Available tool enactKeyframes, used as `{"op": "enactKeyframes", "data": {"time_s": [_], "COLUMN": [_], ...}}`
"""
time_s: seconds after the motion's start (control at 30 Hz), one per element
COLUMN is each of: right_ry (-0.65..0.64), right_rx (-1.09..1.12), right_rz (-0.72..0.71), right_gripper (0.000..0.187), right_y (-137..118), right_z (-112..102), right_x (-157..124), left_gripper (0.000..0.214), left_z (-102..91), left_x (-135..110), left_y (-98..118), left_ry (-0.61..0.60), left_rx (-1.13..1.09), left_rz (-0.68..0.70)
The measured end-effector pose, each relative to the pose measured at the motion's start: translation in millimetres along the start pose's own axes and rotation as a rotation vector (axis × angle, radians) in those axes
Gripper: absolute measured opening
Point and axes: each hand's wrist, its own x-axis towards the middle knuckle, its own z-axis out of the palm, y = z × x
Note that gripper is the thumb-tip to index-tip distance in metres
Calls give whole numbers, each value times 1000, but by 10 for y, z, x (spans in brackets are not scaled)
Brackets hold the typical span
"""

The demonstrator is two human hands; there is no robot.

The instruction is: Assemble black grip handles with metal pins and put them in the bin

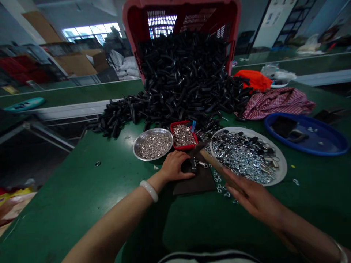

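Observation:
My left hand (pixel 174 166) is curled round a black plastic part (pixel 188 166) and steadies it on a dark flat pad (pixel 194 185). A small metal spring (pixel 202 164) sticks out at that part's right side. In my right hand (pixel 249 191) is the wooden handle of a hammer (pixel 216 165), held aslant with its dark head above the pad's far side. The head is partly blurred. Behind the pad stand a steel bowl of tiny metal pieces (pixel 142 157) and a red tray of pins (pixel 185 148). A white round tray (pixel 282 168) of metal rings and fittings lies to the right.
A tipped red crate (pixel 237 22) spills a large heap of black curved parts (pixel 181 84) across the table's back. At right are a blue oval tray (pixel 329 146), a checked cloth (pixel 276 104) and orange fabric (pixel 253 80). Loose rings (pixel 219 188) lie beside the pad.

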Motion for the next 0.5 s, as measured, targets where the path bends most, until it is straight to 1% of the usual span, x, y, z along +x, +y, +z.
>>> {"op": "enactKeyframes", "data": {"time_s": [0.07,0.13,0.23,0.27,0.3,0.33,0.43,0.47,0.5], "right_ry": [-48,-24,170,216,224,184,-50,-81,-72], "right_rx": [-54,-69,-46,-28,-1,36,179,234,298], "right_rz": [-54,-61,-10,22,52,78,143,176,231], "right_gripper": [54,53,53,53,52,50,48,49,50], "right_y": [3,-36,-134,-155,-164,-160,-116,-108,-110], "right_z": [-14,-55,-96,-90,-73,-49,15,17,8], "right_x": [61,78,48,35,25,19,23,23,16], "left_gripper": [62,63,63,63,62,62,62,62,62], "left_z": [42,64,61,53,44,33,4,-2,-5], "left_x": [23,43,53,54,55,57,69,72,72], "left_y": [4,10,14,16,19,22,37,44,52], "left_ry": [33,41,50,54,52,45,9,2,2], "left_rx": [-10,-10,-9,-6,-2,2,23,34,45], "left_rz": [-21,-26,-38,-47,-53,-59,-61,-59,-57]}}
